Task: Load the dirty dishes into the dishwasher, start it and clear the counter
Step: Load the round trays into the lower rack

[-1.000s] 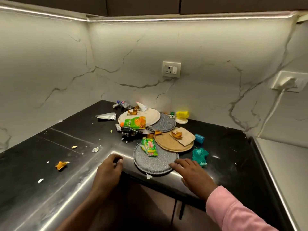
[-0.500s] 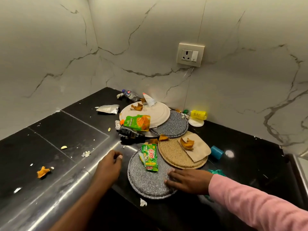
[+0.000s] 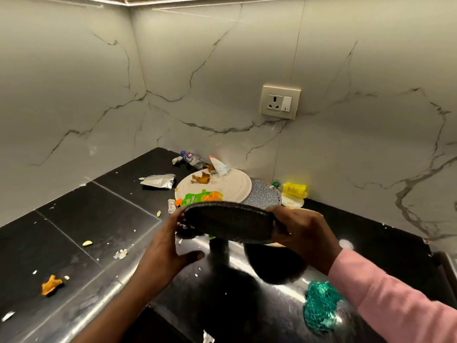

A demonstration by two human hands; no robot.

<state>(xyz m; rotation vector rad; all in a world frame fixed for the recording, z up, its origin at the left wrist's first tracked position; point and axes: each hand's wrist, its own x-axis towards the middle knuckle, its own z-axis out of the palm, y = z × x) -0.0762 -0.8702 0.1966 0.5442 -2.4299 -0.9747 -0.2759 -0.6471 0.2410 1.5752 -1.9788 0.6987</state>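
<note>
Three round plates show: one dark speckled plate point(image 3: 230, 222), one cream plate point(image 3: 232, 185), one grey speckled plate point(image 3: 265, 198). One clear plastic bottle point(image 3: 194, 159), one yellow bottle point(image 3: 295, 190), one green mesh scrubber point(image 3: 320, 305).

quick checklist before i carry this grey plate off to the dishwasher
1. Both hands on the plate: ok, left hand and right hand hold opposite edges of the grey plate.
2. Plate off the counter: ok, lifted and tilted.
3. Plate free of rubbish: cannot tell, top face hidden.
4. Other dishes still waiting: not ok, cream plate carries a green wrapper.
5. Counter scraps: not ok, orange peel remains.
</note>
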